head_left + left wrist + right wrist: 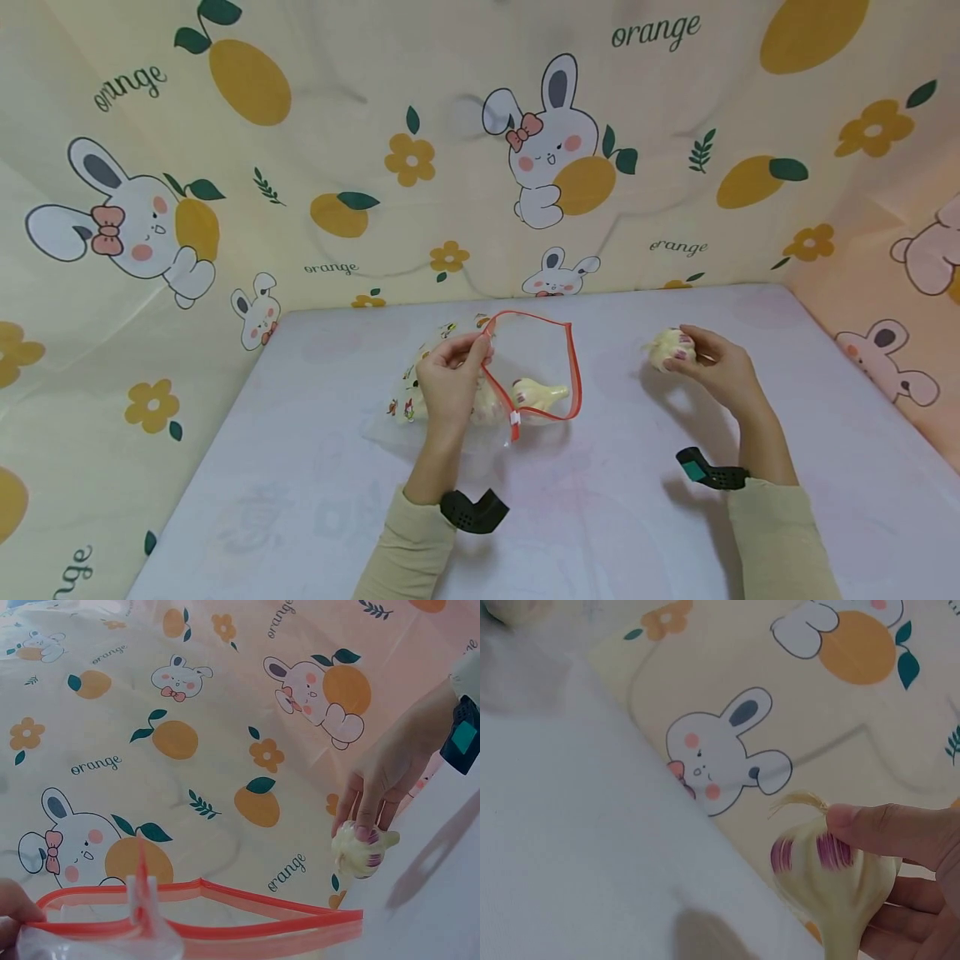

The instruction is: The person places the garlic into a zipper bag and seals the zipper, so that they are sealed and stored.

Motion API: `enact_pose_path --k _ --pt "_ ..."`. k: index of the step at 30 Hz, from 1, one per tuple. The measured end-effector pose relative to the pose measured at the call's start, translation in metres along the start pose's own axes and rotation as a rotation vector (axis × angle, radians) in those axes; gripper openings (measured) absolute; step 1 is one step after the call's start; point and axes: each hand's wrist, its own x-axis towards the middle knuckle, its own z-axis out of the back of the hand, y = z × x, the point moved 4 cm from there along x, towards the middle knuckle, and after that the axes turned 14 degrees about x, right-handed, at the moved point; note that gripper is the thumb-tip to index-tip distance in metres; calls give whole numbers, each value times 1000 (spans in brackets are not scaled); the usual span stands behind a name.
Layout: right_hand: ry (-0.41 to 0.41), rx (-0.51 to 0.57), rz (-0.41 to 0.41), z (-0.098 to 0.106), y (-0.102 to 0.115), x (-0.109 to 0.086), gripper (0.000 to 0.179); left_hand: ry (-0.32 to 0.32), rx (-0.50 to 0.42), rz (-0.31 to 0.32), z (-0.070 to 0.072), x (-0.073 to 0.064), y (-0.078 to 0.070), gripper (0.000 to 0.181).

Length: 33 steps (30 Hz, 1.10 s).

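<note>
My left hand (pixel 452 385) pinches the red-edged rim of a clear zip bag (pixel 442 417) printed with small colored figures. The mouth of the bag gapes toward the right, its red zip edge (pixel 574 367) forming a loop with a slider at the near corner. Inside lies a garlic bulb (pixel 536 394), pale with purple patches, and more pale shapes show through the plastic. Off to the right, my right hand (pixel 716 367) grips another garlic bulb (pixel 836 877) between thumb and fingers, held above the table, its stem pointing down in the right wrist view and its roots beside the thumb.
A white-covered table (pixel 300 500) spreads under both hands. Behind it and at the sides hangs a cream cloth (pixel 450 75) printed with rabbits, oranges and flowers. Black bands (pixel 476 511) sit on both wrists, below beige sleeves.
</note>
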Motion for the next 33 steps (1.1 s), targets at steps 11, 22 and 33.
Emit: enact_pose_path --k 11,22,33 --pt "36 11 -40 -7 13 0 67 4 -3 0 0 -1 -1 16" --pt "64 -1 -32 -13 26 0 68 10 -13 -19 0 0 0 16" --pt "87 -9 -24 -18 40 -4 66 9 -15 -10 0 0 0 16"
